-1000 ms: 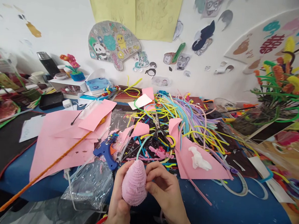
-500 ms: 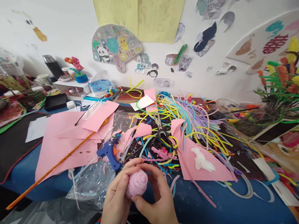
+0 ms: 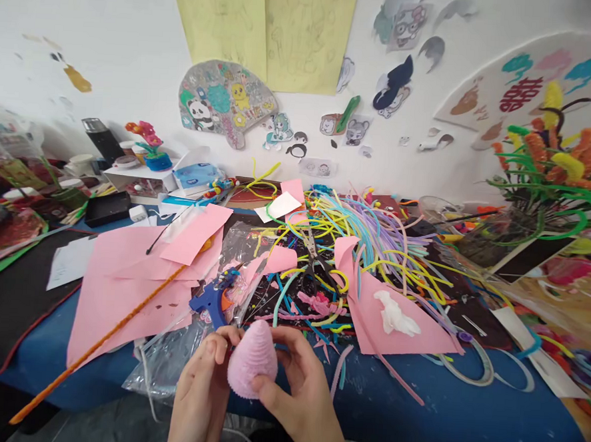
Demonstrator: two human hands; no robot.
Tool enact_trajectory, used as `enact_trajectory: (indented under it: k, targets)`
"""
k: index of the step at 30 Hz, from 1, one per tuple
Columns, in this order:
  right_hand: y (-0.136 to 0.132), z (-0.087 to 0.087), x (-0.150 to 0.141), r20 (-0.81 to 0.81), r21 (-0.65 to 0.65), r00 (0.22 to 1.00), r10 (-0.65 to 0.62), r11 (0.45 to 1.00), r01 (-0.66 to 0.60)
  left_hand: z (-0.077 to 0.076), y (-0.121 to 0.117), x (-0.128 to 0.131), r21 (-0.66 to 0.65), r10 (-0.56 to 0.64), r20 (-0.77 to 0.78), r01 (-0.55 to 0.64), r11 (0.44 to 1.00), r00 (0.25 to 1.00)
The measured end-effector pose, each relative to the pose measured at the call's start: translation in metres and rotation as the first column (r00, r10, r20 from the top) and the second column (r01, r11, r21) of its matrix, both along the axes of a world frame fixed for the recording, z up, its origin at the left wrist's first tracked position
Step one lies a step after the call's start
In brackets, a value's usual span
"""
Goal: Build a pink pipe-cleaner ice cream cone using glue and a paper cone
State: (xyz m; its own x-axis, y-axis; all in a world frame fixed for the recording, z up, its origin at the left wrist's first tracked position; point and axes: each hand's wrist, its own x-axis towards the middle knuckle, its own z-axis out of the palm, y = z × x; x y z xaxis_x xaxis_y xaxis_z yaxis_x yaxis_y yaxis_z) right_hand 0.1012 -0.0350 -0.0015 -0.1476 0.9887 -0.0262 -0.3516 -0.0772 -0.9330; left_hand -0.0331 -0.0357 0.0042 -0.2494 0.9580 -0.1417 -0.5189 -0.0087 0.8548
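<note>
A pale pink fuzzy cone (image 3: 253, 362), ridged like coiled chenille stem, stands point up between my hands at the table's front edge. My right hand (image 3: 298, 388) grips it, thumb on the near face and fingers round the right side. My left hand (image 3: 203, 379) is closed, with its fingers curled against the cone's left side; some fingertips are partly hidden. Just behind lies a blue glue gun (image 3: 213, 304) with an orange part. Black-and-yellow-handled scissors (image 3: 315, 265) lie open beyond the cone, near pink scraps (image 3: 319, 304).
Pink sheets (image 3: 135, 304) cover the left, crossed by a long orange fuzzy stick (image 3: 113, 333). Crumpled white tissue (image 3: 394, 314) lies on pink paper at right. Many coloured chenille stems (image 3: 375, 232) spread behind. A vase of fuzzy flowers (image 3: 553, 177) stands at far right.
The cone has tipped from pointing towards me to point up, showing its side. My left hand has shifted left and loosened round it. The view has moved slightly.
</note>
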Motion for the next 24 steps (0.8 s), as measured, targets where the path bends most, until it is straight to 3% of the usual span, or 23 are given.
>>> enact_trajectory:
  k: [4,8,11,14,16,18,20,22,24]
  targets:
    - [-0.001,0.008,-0.013,0.12,0.039,0.993,0.0,0.999,-0.005,-0.004,-0.002,-0.01,-0.062,0.084,-0.106,-0.091,0.994,0.991]
    - [0.0,0.012,-0.027,0.133,0.1,0.99,-0.041,0.995,0.027,-0.01,-0.007,-0.02,-0.025,0.129,-0.059,-0.131,0.991,0.99]
    - [0.007,0.014,-0.038,0.102,0.223,0.994,-0.048,0.974,0.024,-0.015,-0.013,-0.019,0.001,0.141,-0.038,-0.141,0.99,0.989]
    - [0.024,0.017,-0.047,0.2,0.323,0.979,-0.037,0.946,-0.03,-0.019,-0.012,-0.019,-0.015,0.261,-0.1,-0.264,0.964,0.96]
    - [0.038,0.019,-0.056,0.443,0.357,0.887,-0.13,0.933,-0.041,-0.017,-0.009,-0.022,0.026,0.317,-0.124,-0.317,0.948,0.94]
    - [0.052,0.018,-0.069,0.744,0.348,0.632,-0.217,0.933,-0.089,-0.01,-0.005,-0.026,0.11,0.396,-0.113,-0.385,0.916,0.911]
    - [0.062,0.015,-0.084,0.907,0.253,0.38,-0.181,0.956,-0.149,0.002,-0.004,-0.032,0.197,0.486,-0.071,-0.465,0.863,0.871]
    - [0.067,0.011,-0.096,0.945,0.174,0.306,-0.114,0.969,-0.175,0.013,-0.006,-0.039,0.236,0.512,-0.038,-0.49,0.839,0.858]
    - [0.069,0.008,-0.102,0.936,0.163,0.338,-0.098,0.972,-0.17,0.018,-0.011,-0.048,0.216,0.485,-0.025,-0.469,0.857,0.874]
